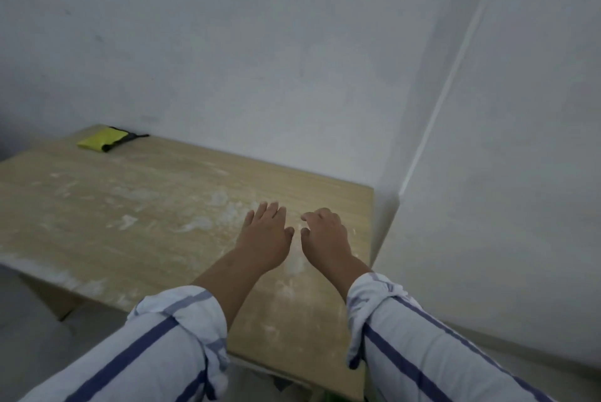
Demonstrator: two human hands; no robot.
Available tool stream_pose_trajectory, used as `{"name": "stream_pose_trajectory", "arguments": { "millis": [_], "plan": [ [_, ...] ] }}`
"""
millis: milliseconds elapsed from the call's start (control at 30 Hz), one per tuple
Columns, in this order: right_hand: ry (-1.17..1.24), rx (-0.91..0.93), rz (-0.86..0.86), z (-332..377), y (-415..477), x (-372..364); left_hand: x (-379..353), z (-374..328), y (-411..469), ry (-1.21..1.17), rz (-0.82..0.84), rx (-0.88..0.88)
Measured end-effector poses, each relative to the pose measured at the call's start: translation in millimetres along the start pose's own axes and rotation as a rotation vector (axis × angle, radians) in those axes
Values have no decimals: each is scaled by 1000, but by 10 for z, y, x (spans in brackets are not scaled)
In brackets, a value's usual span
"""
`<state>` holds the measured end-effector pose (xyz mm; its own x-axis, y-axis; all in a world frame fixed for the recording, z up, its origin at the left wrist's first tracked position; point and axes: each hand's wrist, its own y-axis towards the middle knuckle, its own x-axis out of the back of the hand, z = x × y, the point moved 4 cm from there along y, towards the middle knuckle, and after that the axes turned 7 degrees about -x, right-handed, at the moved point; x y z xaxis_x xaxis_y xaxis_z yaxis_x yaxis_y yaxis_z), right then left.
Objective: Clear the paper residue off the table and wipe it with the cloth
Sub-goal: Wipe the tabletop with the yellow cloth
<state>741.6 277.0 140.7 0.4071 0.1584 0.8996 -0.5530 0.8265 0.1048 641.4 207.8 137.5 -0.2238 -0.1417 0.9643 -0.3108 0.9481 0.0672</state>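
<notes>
A light wooden table [156,249] carries whitish paper residue [195,223] smeared in patches across its middle and along its front edge. A folded yellow cloth [101,139] with a dark edge lies at the table's far left corner by the wall. My left hand [265,234] lies palm down over the table at the right, fingers straight and together. My right hand [325,234] hovers just beside it with its fingers bent downward, fingertips close to a small white scrap; whether it pinches anything is hidden. Both sleeves are rolled up.
White walls [292,60] close the table in at the back and on the right, where a wall corner [387,206] stands right at the table's right edge. Grey floor [29,320] shows below the front left edge.
</notes>
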Motion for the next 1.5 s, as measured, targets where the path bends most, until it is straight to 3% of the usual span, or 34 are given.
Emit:
{"name": "stream_pose_trajectory", "arguments": {
  "millis": [467, 900, 1133, 1500],
  "plan": [
    [114, -62, 26, 1885, 1528, -1003, 639, 2512, 820, 29, 51, 50],
    [103, 91, 177, 3041, 2482, -1952, 724, 4061, 1194, -42, 32, 262],
    [132, 131, 209, 3820, 3066, -2642, 749, 5194, 1511, -70, 23, 291],
    [189, -52, 276, 5287, 3859, -4129, 626, 7530, 1911, -111, 168, 320]
  ]
}}
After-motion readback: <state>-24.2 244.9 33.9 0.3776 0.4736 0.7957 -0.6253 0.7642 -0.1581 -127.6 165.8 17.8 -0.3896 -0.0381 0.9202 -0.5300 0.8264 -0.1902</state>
